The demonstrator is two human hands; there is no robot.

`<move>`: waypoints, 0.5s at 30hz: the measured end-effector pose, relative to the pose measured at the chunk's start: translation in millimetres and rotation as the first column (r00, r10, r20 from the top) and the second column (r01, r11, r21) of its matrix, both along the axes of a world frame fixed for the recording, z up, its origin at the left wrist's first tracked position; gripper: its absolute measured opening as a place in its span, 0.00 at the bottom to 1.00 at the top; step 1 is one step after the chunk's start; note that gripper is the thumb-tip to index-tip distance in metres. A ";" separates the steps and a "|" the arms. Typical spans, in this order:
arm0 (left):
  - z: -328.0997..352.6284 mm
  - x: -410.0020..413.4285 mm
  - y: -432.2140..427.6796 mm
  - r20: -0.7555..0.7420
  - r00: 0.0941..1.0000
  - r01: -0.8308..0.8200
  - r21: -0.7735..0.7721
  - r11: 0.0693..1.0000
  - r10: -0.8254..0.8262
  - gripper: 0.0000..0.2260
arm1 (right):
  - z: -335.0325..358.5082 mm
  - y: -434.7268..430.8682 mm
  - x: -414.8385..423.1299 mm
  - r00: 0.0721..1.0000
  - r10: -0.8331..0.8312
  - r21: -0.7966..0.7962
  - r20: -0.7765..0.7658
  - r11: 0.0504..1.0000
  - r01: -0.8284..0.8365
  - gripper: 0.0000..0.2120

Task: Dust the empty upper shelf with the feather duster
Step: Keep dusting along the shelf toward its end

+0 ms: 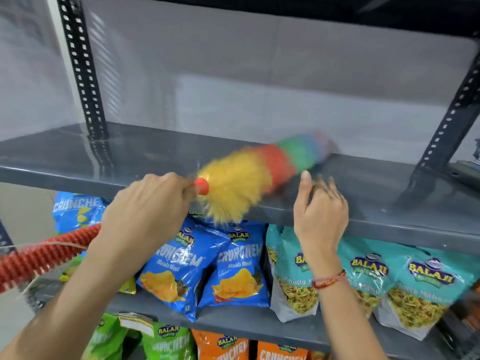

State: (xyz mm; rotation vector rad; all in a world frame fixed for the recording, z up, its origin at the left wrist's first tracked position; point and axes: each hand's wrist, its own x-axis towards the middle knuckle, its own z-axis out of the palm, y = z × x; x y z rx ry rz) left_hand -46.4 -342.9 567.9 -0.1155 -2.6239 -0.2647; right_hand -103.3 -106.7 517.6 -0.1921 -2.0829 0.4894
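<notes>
Head: left hand [145, 211] fisted (duster [259, 172])

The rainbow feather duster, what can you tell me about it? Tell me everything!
The fluffy multicoloured feather duster has bands of yellow, orange-red, green and blue bristles, blurred as if mid-sweep. It lies slanted across the grey metal upper shelf, tip toward the back right, yellow end hanging over the front edge. A red collar joins it to a ribbed red handle, gripped by the left hand. The right hand is beside it, at the shelf edge.

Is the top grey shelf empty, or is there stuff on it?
Empty. The grey metal upper shelf holds no packets; only the rainbow-coloured feather duster, held by the left hand, lies across it.
</notes>
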 end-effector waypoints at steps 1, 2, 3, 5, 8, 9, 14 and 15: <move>-0.5 -0.4 -3.9 0.046 0.999 0.008 0.018 1.000 -0.009 0.16 | 2.7 -10.7 -0.8 0.998 0.038 0.012 -0.040 0.999 -0.037 0.32; -2.2 -0.3 -11.6 0.084 0.996 0.003 0.034 0.999 -0.006 0.15 | 5.0 -24.9 -2.5 0.994 0.080 0.027 -0.071 0.997 -0.078 0.31; -5.1 -2.6 -18.1 0.115 0.993 -0.004 0.050 0.999 -0.001 0.15 | 6.5 -36.0 -3.9 0.990 0.111 0.046 -0.090 0.993 -0.107 0.30; -11.1 -6.7 -41.3 0.169 0.983 -0.082 0.064 0.995 0.070 0.16 | 8.2 -61.5 -7.8 0.978 0.197 0.073 -0.076 0.979 -0.191 0.29; -15.8 -16.8 -88.1 0.191 0.943 -0.286 0.052 0.957 0.271 0.19 | 5.6 -88.5 -14.1 0.953 0.304 0.086 -0.015 0.950 -0.301 0.30; -15.2 -18.2 -104.6 0.162 0.919 -0.370 0.030 0.929 0.360 0.20 | 4.7 -95.1 -15.9 0.946 0.323 0.080 0.000 0.943 -0.322 0.31; -6.6 -8.9 -161.2 -0.051 0.848 -0.528 0.000 0.850 0.527 0.18 | -1.3 -127.8 -23.7 0.916 0.388 0.143 0.099 0.906 -0.399 0.25; -5.3 -4.7 -165.7 -0.057 0.859 -0.510 -0.008 0.860 0.508 0.17 | -1.4 -137.3 -24.5 0.909 0.394 0.180 0.135 0.892 -0.414 0.24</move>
